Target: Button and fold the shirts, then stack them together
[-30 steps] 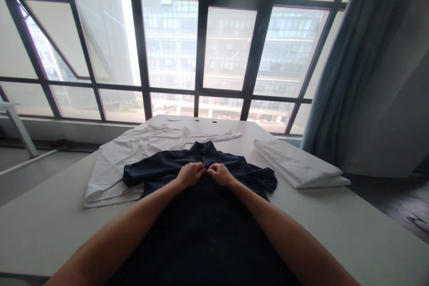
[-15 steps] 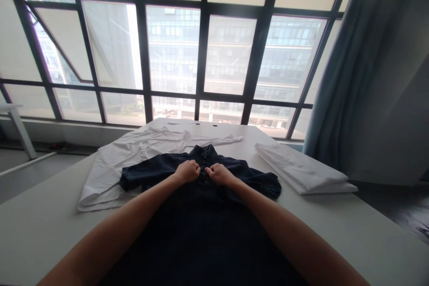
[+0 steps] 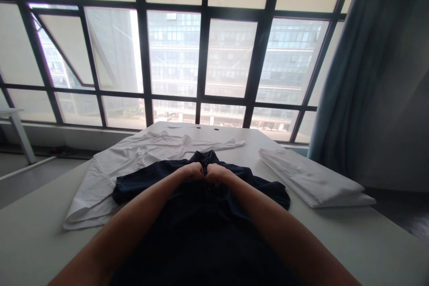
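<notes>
A dark navy short-sleeved shirt lies spread on the white table, its collar pointing to the far side and its sleeves out to both sides. At the front opening just below the collar, my left hand is closed on the shirt's left edge. My right hand is closed on the opposite edge, close beside the left one. The fingertips of both hands are mostly hidden. The lower part of the shirt merges with the dark area in front of my body.
A rumpled white shirt lies to the left, partly under the navy sleeve. Folded white cloths are stacked on the right of the white table. Beyond are large windows and a blue-grey curtain at right.
Both hands have come closer together at the shirt's front opening, and their fingers have turned further out of sight. The camera view has shifted slightly, with the table appearing nearer.
</notes>
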{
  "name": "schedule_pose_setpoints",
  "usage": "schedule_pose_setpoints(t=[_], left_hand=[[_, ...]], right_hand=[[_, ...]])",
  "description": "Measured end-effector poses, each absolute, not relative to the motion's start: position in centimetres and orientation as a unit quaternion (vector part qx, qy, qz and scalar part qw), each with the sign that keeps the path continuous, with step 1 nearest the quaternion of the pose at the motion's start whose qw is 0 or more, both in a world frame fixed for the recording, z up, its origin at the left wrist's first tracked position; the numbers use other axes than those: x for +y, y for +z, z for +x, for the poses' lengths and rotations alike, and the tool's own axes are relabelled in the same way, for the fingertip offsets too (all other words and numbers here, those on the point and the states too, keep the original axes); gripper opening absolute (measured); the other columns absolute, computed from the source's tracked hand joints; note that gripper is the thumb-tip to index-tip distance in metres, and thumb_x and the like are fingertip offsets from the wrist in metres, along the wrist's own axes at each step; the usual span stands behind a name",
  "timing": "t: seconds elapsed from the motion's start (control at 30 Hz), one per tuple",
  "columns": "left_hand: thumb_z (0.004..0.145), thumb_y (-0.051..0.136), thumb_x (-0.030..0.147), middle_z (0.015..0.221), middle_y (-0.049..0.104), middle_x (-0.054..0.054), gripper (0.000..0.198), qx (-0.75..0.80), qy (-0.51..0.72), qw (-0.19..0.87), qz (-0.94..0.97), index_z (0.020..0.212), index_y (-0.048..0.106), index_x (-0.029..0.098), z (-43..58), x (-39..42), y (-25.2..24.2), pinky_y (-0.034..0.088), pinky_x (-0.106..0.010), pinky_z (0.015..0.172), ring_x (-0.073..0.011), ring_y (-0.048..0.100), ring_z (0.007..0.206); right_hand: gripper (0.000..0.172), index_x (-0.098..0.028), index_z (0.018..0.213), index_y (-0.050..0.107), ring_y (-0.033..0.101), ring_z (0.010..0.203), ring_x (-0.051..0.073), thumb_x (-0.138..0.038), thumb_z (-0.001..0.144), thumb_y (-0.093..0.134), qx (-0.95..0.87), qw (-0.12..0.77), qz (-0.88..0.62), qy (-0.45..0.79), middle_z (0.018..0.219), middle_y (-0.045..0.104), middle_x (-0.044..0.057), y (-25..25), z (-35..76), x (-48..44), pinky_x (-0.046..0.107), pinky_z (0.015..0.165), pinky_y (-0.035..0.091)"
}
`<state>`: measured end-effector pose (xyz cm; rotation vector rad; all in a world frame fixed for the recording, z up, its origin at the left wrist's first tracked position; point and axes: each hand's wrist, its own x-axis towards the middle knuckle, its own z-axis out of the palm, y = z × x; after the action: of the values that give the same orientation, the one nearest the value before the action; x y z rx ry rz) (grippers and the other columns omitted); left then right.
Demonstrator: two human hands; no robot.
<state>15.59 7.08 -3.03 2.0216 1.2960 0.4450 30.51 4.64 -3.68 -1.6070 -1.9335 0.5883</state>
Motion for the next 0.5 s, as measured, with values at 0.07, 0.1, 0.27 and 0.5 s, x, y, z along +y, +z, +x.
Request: schedule_pose_setpoints(t=[0.07, 0.1, 0.27, 0.5], left_hand=[[0.063, 0.078, 0.016, 0.040, 0.045, 0.002, 0.020, 0.511, 0.196, 0.375, 0.748, 0.052, 0.061, 0.017, 15.7, 7.1, -3.1, 0.043, -0.026, 0.044, -0.0165, 0.054, 0.042], [0.063, 0.078, 0.016, 0.040, 0.045, 0.002, 0.022, 0.519, 0.196, 0.384, 0.739, 0.050, 0.060, 0.017, 15.8, 7.0, -3.0, 0.040, -0.025, 0.043, -0.0154, 0.051, 0.040], [0.074, 0.070, 0.023, 0.045, 0.047, 0.001, 0.028, 0.513, 0.217, 0.443, 0.702, 0.053, 0.055, 0.015, 16.3, 5.9, -3.0, 0.035, -0.024, 0.040, -0.0106, 0.044, 0.038], [0.083, 0.069, 0.032, 0.054, 0.049, 0.006, 0.024, 0.457, 0.325, 0.515, 0.648, 0.070, 0.059, 0.013, 16.3, 4.7, -4.7, 0.034, -0.018, 0.039, -0.0059, 0.043, 0.041]], right_hand=[[0.027, -0.021, 0.046, 0.055, 0.063, 0.044, 0.023, -0.013, 0.054, 0.079, -0.706, 0.228, -0.634, 0.219, 0.040, 0.055, 0.001, -3.2, 30.7, 4.4, 0.034, 0.049, 0.052], [0.026, -0.021, 0.046, 0.055, 0.063, 0.044, 0.024, -0.014, 0.058, 0.077, -0.694, 0.207, -0.652, 0.225, 0.040, 0.055, 0.002, -2.8, 30.8, 4.2, 0.035, 0.049, 0.053], [0.014, -0.017, 0.057, 0.061, 0.066, 0.051, 0.023, -0.015, 0.070, 0.065, -0.611, 0.308, -0.632, 0.363, 0.050, 0.062, 0.005, -1.4, 31.4, 2.5, 0.032, 0.050, 0.054], [0.006, -0.017, 0.081, 0.065, 0.065, 0.060, 0.015, -0.016, 0.075, 0.064, -0.579, 0.422, -0.586, 0.379, 0.071, 0.068, 0.001, -3.6, 32.0, 1.3, 0.024, 0.051, 0.053]])
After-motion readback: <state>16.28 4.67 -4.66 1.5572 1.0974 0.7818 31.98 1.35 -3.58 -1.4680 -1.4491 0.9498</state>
